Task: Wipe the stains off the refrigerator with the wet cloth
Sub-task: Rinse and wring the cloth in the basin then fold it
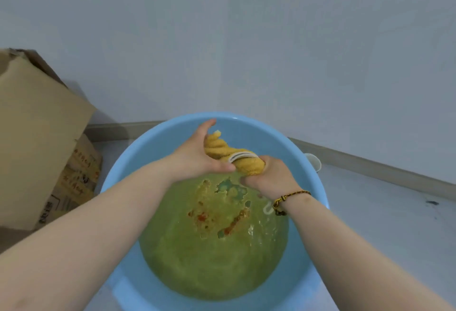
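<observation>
Two hands wring a yellow cloth (249, 166) over a blue basin (153, 143). The left hand (195, 157) grips the far end with its thumb sticking up. The right hand (270, 178) is closed round the near end. Cloth is twisted into a tight rope just above the murky green-yellow water (212, 266), with a white hanging loop (240, 156) showing mid-twist.

Step in hand: wringing out, prep before any wiping. Next move likely calls for a firm last squeeze so the cloth is damp, not dripping, then opening it flat and carrying it to the refrigerator.

Refrigerator not in view, so its stains can't be judged. Orange, red and teal patches (222, 209) mid-water may be a print on the basin bottom or floating residue; can't tell which. Small white curved thing (267, 208) in the water by the right wrist is unclear. Pale object (314, 162) behind the basin's right rim is mostly hidden. Cardboard box (37, 138) at left is cut off by the frame.
</observation>
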A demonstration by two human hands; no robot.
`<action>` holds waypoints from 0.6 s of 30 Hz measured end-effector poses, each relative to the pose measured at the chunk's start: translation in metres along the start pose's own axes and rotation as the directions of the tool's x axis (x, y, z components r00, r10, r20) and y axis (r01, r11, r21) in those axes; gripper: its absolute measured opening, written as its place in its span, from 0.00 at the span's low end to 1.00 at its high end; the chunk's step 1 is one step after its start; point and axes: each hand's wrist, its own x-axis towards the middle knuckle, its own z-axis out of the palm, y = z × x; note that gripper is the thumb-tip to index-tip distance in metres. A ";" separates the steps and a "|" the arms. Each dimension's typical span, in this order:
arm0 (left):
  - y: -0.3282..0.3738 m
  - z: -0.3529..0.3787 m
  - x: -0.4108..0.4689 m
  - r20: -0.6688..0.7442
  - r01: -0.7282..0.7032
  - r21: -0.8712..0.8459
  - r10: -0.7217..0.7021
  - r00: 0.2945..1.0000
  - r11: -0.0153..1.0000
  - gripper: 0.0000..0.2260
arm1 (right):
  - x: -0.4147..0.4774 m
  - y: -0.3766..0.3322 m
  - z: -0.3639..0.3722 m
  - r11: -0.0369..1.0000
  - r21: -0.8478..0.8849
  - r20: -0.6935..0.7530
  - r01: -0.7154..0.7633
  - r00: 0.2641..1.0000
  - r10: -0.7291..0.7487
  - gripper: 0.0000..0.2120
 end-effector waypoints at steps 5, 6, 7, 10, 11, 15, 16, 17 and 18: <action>0.069 -0.021 -0.024 0.025 0.076 -0.625 -0.078 0.997 0.777 0.13 | -0.039 -0.065 -0.055 0.981 0.187 0.049 -0.061 0.997 0.053 0.08; 0.084 -0.023 -0.031 0.003 0.069 -0.659 -0.089 0.996 0.749 0.12 | -0.048 -0.077 -0.061 0.979 0.200 0.078 -0.050 0.996 0.035 0.09; 0.110 -0.028 -0.036 0.008 0.073 -0.695 -0.094 0.996 0.715 0.10 | -0.058 -0.097 -0.080 0.977 0.209 0.084 -0.040 0.996 0.023 0.11; 0.181 -0.036 -0.056 0.114 0.115 -0.745 -0.045 0.992 0.657 0.12 | -0.090 -0.145 -0.131 0.961 0.275 0.084 -0.019 0.996 -0.005 0.15; 0.204 -0.037 -0.063 0.147 0.132 -0.756 -0.031 0.989 0.641 0.14 | -0.103 -0.159 -0.148 0.952 0.304 0.098 -0.023 0.995 -0.008 0.16; 0.308 -0.032 -0.094 0.129 0.117 -0.650 -0.043 0.991 0.751 0.11 | -0.166 -0.216 -0.222 0.866 0.497 0.109 -0.052 0.994 -0.002 0.15; 0.340 -0.028 -0.103 0.138 0.104 -0.594 -0.026 0.990 0.798 0.09 | -0.184 -0.231 -0.242 0.860 0.509 0.052 -0.036 0.999 0.011 0.14; 0.360 -0.024 -0.111 0.141 0.093 -0.549 -0.018 0.990 0.831 0.07 | -0.198 -0.241 -0.254 0.865 0.501 -0.002 -0.020 1.000 0.024 0.13; 0.382 -0.018 -0.119 0.161 0.081 -0.505 0.002 0.987 0.860 0.08 | -0.214 -0.253 -0.269 0.872 0.490 -0.077 0.004 0.996 0.038 0.11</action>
